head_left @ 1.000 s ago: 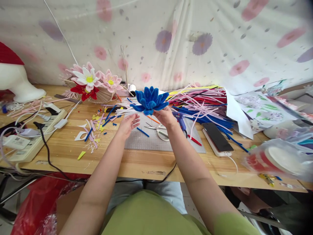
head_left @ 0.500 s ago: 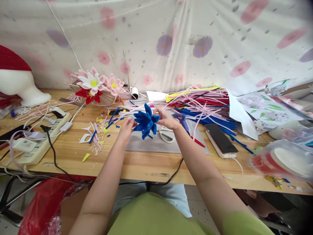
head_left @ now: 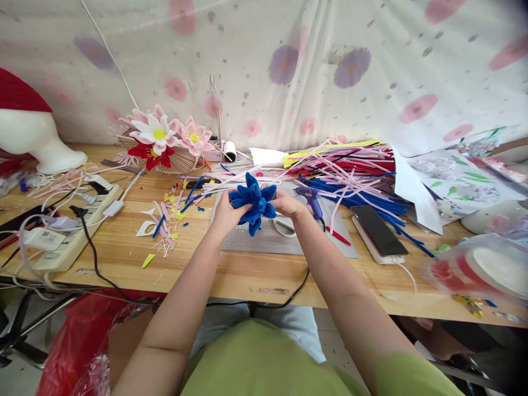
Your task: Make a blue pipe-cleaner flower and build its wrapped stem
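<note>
A blue pipe-cleaner flower [head_left: 252,202] is held between both hands above a grey cutting mat [head_left: 284,240] on the wooden table. My left hand [head_left: 226,211] grips its left side, fingers curled around the petals. My right hand [head_left: 287,202] holds the right side. The flower's petals face toward me. White-handled scissors [head_left: 284,225] lie on the mat just under my right hand, partly hidden by it.
A big heap of coloured pipe cleaners [head_left: 350,170] lies at the back right, with a blue glue gun [head_left: 312,198] and a phone [head_left: 377,230] beside it. Finished flowers [head_left: 163,136] sit back left. A power strip [head_left: 68,234] with cables lies left. Scraps [head_left: 163,220] litter the table.
The blue flower came down from held high in my right hand alone to low over the mat, turned toward me. My left hand closed onto it.
</note>
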Demonstrator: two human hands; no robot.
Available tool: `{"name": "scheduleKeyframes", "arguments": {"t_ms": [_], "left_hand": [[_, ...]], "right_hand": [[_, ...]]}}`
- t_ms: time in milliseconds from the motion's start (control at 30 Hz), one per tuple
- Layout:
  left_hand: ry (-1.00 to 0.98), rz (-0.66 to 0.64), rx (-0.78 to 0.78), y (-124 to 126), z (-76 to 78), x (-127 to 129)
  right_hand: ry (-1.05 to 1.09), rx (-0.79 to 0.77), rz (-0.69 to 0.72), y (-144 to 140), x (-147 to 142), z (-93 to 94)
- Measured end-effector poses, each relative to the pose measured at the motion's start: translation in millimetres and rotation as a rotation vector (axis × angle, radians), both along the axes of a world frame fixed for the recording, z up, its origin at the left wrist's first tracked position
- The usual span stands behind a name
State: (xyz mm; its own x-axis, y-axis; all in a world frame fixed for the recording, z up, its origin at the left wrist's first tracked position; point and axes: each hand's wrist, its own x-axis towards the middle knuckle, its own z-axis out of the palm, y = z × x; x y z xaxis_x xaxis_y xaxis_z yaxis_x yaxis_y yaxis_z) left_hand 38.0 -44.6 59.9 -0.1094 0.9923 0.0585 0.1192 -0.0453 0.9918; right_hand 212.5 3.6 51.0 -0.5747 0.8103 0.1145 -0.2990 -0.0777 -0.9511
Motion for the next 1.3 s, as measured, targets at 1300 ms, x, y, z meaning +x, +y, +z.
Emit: {"name": "scheduleKeyframes", "arguments": {"t_ms": [1300], "left_hand": [[0.805, 0.183, 0.626, -17, -5.0, -53]], "right_hand": [[-0.332, 0.375, 0.015, 2, -48, -11.7]]}}
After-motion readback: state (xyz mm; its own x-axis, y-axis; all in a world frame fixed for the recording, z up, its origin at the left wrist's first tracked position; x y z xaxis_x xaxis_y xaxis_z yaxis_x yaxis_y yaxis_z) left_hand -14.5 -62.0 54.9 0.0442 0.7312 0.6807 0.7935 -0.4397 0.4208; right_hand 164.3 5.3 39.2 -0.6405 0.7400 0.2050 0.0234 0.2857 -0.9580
